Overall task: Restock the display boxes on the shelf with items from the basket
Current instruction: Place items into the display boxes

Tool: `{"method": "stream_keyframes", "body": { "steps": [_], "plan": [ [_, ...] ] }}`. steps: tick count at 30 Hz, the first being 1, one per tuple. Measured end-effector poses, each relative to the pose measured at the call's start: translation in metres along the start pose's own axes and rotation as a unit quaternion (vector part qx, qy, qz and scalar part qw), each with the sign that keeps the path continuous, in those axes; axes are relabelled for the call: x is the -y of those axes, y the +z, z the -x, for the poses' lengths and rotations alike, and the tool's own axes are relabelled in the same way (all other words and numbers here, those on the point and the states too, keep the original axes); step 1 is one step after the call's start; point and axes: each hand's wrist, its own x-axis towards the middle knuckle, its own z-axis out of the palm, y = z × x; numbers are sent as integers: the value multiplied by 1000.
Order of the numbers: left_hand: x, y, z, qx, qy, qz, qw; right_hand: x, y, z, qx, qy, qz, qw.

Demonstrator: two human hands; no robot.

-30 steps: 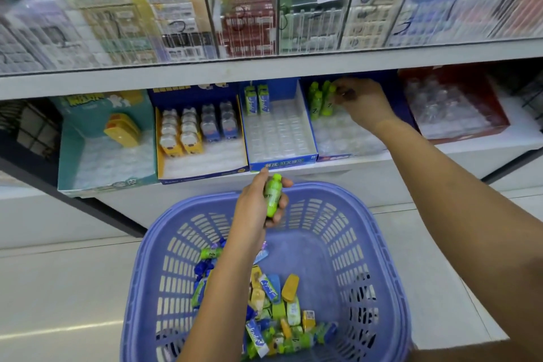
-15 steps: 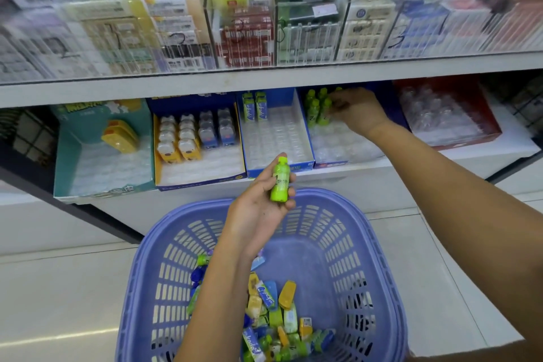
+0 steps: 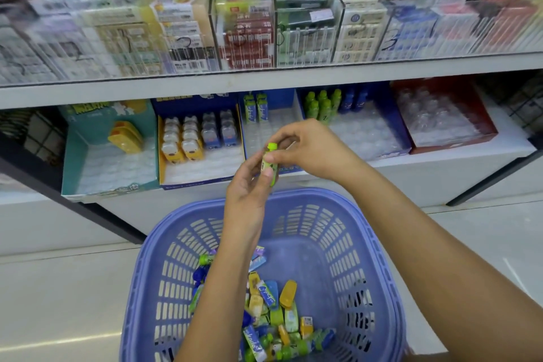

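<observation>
Head view: green bottle [image 3: 271, 163], cap up, over the basket [image 3: 379, 244], in the pinch of left hand [image 3: 249, 194] and right hand [image 3: 314, 150] fingers [image 3: 286, 137].

Cannot read print on the blurred cardboard packs behind clear plastic dividers [image 3: 244, 35]. See only the cap and lower end of the small green plastic bottle [image 3: 269, 163]; label mostly under fingers of the left hand [image 3: 249, 188] and the right hand [image 3: 311, 147]. Cannot see the near rim of the lilac slotted plastic basket [image 3: 346, 258], below the bottom edge. Cannot tell apart the small colourful items [image 3: 279, 306] heaped inside, partly behind the left forearm [image 3: 223, 288]. Cannot tell what fills the red cardboard display box [image 3: 479, 109].
</observation>
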Motion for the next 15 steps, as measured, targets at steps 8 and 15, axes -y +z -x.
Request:
{"method": "stream_keyframes", "body": {
  "steps": [8,15],
  "plan": [
    [16,2,-1,89,131,-530,833,-55,-83,-24,-321,-13,77,944],
    [13,2,-7,86,147,-555,814,-97,-99,-56,-288,41,75,954]
  ]
}}
